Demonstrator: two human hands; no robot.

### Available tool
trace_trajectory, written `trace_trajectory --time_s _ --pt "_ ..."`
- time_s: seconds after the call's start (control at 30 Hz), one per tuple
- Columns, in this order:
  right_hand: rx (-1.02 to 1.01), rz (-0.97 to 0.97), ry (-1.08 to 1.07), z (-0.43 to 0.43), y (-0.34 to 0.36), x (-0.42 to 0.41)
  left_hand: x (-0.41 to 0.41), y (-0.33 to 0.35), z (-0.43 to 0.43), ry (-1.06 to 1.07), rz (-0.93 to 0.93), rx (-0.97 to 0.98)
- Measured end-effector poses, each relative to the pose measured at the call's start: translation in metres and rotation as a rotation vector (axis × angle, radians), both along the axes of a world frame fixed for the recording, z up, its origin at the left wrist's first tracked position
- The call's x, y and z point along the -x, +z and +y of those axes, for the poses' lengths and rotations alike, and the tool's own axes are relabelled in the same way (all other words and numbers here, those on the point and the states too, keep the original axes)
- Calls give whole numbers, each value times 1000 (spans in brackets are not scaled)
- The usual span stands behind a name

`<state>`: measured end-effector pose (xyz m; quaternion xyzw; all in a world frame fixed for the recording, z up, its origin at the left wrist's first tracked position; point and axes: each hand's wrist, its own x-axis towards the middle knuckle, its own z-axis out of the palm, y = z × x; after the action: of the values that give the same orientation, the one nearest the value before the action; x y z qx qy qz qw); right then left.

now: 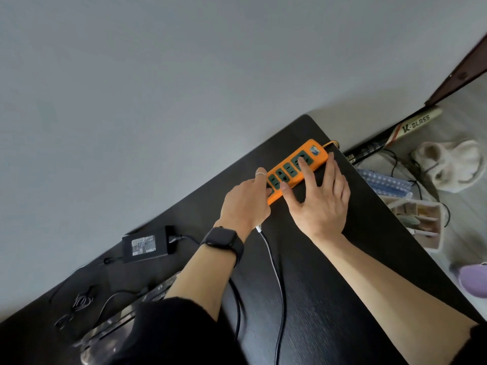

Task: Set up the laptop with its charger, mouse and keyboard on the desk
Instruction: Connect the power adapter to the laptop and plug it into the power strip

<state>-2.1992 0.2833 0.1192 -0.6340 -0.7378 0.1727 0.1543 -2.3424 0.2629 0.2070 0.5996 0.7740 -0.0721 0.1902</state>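
An orange power strip (308, 158) with green sockets lies on the black desk (329, 285) near its far corner. My right hand (320, 198) lies flat over the strip, fingers straight, pressing on its top and front edge. My left hand (246, 201) sits at the strip's near end with curled fingers; what it holds is hidden, though a white-tipped cable (274, 264) emerges from under the wrist. The black charger brick (146, 246) rests on the desk to the left, its cords trailing. A laptop (118, 322) is partly visible under my left sleeve.
Coiled black cords (81, 301) lie at the desk's left. Right of the desk, on the floor, are slippers (448, 164), a purple slipper (471, 280), a compartment box (419, 219), a blue-patterned item (387, 184) and a racket bag (411, 122). A grey wall stands behind.
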Motion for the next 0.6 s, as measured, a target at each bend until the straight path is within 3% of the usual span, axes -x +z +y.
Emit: trace_trajectory --time_s 0.13,0.27,0.33,0.47,0.6 --pt "-13 3 17 -7 4 -1 0 11 3 -37 169 -17" --pt "3 14 12 -1 5 1 11 18 26 349 -21 -231" --pt "2 9 11 -3 4 0 6 10 34 327 -47 -285" --pt "-35 18 2 -3 0 -1 3 -22 46 434 -223 -143" --pt "-47 20 -12 -1 -2 0 -1 -36 45 400 -131 -163"
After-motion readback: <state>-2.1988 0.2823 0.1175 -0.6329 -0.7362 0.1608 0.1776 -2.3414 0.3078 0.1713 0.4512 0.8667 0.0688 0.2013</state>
